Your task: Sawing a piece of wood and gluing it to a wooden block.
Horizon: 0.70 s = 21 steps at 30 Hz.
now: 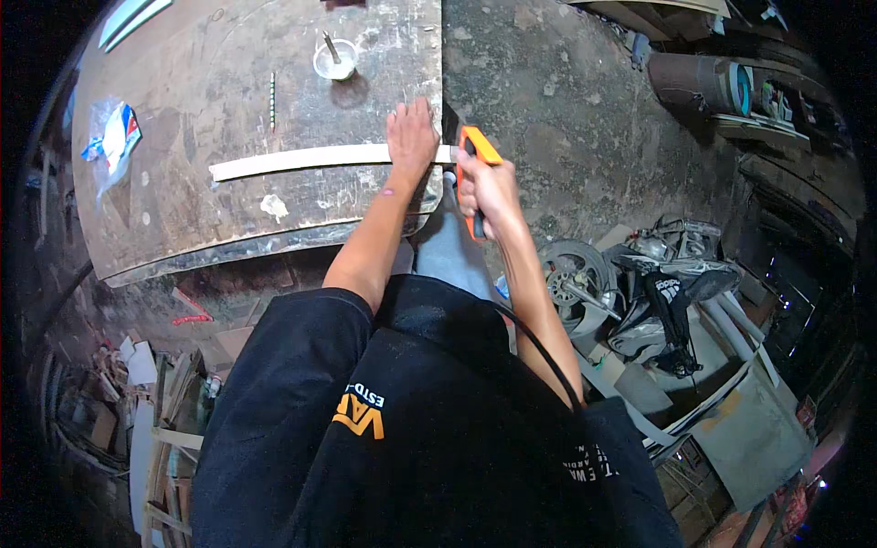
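A long, pale, narrow strip (301, 161) lies across the worn table (183, 219), its right end reaching past the table's right edge. My left hand (413, 137) rests on the strip close to that edge, fingers stretched forward over it. Just beyond the edge, my right hand (491, 190) is closed round the handle of an orange and black handsaw (481, 144), right at the strip's overhanging end. Little of the blade shows, and I cannot tell whether it touches the strip.
Farther back on the table stand a tub (335, 60) with a stick in it and a striped pencil-like rod (272, 100). A crumpled plastic bag (114, 142) lies at the left. A motorbike (649, 283) is on the right; scrap boards (155, 438) are piled at lower left.
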Each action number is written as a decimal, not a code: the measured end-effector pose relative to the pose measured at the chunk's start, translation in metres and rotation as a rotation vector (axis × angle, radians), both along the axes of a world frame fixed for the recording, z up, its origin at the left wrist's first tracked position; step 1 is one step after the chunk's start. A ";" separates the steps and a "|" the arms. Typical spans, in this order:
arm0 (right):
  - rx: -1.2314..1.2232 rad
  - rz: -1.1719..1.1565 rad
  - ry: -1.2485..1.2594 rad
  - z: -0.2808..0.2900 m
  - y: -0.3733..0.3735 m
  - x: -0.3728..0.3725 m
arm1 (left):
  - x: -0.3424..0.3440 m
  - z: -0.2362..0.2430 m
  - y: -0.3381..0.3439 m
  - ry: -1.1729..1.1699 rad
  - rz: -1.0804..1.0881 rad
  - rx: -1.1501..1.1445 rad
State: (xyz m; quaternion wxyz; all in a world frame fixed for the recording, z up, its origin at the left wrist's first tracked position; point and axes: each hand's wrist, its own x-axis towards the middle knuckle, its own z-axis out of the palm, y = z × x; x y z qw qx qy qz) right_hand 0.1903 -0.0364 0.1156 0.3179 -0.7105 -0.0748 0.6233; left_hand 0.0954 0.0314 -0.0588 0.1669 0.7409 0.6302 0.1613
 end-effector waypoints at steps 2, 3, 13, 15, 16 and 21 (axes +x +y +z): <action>0.013 -0.042 0.031 0.015 -0.013 0.007 | 0.002 0.001 0.000 0.008 -0.005 0.009; 0.017 -0.041 0.032 0.013 -0.009 0.006 | 0.003 0.000 0.000 0.013 -0.013 0.020; 0.032 -0.037 0.069 0.008 -0.018 0.011 | -0.001 -0.002 -0.001 -0.039 -0.006 0.030; 0.014 -0.065 0.096 0.011 -0.005 0.009 | 0.004 0.000 -0.006 -0.012 -0.025 0.018; 0.002 -0.041 0.074 0.010 0.006 0.005 | 0.004 0.002 -0.007 -0.004 -0.026 0.020; 0.034 0.014 0.030 0.015 0.008 0.018 | 0.002 -0.001 -0.002 -0.014 -0.029 0.068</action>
